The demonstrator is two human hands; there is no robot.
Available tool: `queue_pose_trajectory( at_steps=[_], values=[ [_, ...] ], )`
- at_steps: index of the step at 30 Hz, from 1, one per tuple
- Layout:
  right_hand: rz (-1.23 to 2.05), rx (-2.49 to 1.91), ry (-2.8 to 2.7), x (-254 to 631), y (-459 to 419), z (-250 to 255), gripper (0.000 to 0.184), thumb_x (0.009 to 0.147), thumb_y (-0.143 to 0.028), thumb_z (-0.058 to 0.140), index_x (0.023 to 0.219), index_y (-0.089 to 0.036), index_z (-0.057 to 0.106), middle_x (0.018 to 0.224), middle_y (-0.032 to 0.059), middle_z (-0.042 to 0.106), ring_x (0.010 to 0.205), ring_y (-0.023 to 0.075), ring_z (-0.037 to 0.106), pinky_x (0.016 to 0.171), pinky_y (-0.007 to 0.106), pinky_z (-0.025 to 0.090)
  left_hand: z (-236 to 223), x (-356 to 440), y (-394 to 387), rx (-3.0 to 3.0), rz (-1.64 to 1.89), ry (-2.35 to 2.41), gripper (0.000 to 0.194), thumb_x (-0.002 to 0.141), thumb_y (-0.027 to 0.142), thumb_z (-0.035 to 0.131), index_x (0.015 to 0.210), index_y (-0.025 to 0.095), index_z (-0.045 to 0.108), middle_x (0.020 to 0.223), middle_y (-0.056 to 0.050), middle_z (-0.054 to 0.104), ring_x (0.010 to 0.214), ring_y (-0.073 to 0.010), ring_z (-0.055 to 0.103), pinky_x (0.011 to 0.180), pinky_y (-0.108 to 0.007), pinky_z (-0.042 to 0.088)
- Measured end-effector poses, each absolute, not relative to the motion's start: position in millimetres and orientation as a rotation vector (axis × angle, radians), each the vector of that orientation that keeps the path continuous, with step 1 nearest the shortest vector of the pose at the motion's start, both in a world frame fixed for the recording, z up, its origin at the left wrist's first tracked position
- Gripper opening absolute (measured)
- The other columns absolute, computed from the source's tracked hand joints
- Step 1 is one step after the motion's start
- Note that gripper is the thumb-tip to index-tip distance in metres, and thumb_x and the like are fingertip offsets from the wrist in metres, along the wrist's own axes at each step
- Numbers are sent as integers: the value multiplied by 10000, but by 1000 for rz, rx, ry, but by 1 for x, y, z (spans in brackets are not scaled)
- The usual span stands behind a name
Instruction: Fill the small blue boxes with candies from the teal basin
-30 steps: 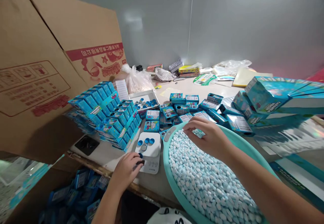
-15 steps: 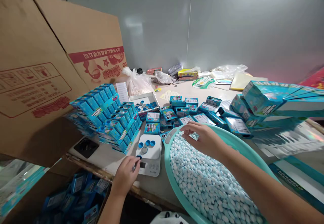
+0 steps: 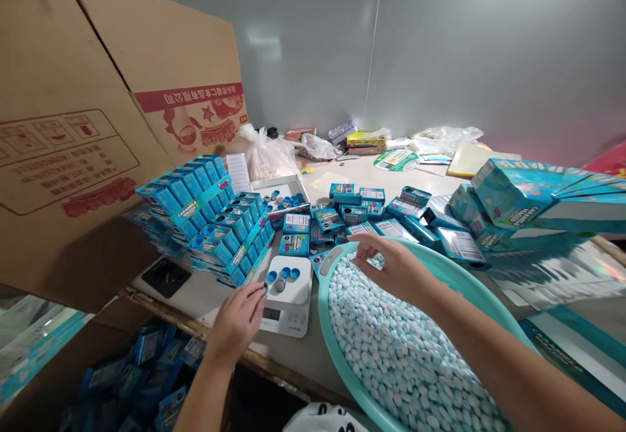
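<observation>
My left hand (image 3: 237,320) is at the front left corner of a white digital scale (image 3: 288,325). Its fingertips are closed on a small blue cap (image 3: 265,287), mostly hidden by them. Several more blue caps (image 3: 286,273) and a small silver-coloured round piece (image 3: 280,285) lie on the scale's plate. Over the far left rim of a turquoise basin (image 3: 328,328), my right hand (image 3: 379,257) hovers with curved fingers, thumb apart, and nothing visible in it. Pale blue and white candies (image 3: 401,347) fill the basin.
Stacked blue candy boxes (image 3: 220,217) stand left of the scale, before a large cardboard carton (image 3: 190,73). Loose small boxes (image 3: 330,220) lie behind the basin. A white tray (image 3: 304,187) holds more caps. Larger display boxes (image 3: 513,191) are at right; a box of packs (image 3: 147,373) sits below left.
My left hand has shifted slightly left and up with the blue cap, uncovering more of the scale's display. My right hand stays almost where it was. The view has turned slightly.
</observation>
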State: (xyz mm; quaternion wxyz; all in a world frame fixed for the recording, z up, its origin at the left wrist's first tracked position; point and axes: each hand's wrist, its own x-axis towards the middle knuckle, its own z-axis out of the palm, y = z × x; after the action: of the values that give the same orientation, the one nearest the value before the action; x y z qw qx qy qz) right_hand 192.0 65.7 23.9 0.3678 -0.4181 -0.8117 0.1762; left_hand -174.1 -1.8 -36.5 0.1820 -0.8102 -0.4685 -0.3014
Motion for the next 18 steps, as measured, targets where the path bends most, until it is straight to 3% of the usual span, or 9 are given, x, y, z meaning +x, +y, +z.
queue_pose_trajectory(
  at_steps=[4,9,14,18],
  values=[
    [511,-1064,-2038,192,65,21,558,942,-269,573,1472,-259,401,881,19,679,765,171,646,738,319,558,36,-202,8,-1821,-991,-1438,188,893,227,691,1077,188,699,1063,-86,748,939,-211,702,886,-322,537],
    [584,-1113,-2009,193,67,17,721,935,-294,588,1570,-286,249,866,5,683,745,178,654,722,333,563,98,-220,67,-1702,-649,-1874,322,973,402,508,1052,202,748,1122,-89,755,949,-270,702,746,-354,505],
    [591,-1132,-2006,193,69,15,736,933,-289,590,1575,-289,229,867,1,684,749,180,654,724,340,560,108,-223,123,-1976,-183,-2058,488,962,520,410,907,210,782,1036,-133,767,981,-315,681,807,-387,483],
    [575,-1121,-2025,195,68,20,723,939,-273,582,1574,-285,235,880,8,691,754,174,654,724,331,564,97,-229,130,-2028,-208,-2086,562,941,626,387,1027,222,769,1156,-122,746,1084,-327,651,898,-403,482]
  ],
)
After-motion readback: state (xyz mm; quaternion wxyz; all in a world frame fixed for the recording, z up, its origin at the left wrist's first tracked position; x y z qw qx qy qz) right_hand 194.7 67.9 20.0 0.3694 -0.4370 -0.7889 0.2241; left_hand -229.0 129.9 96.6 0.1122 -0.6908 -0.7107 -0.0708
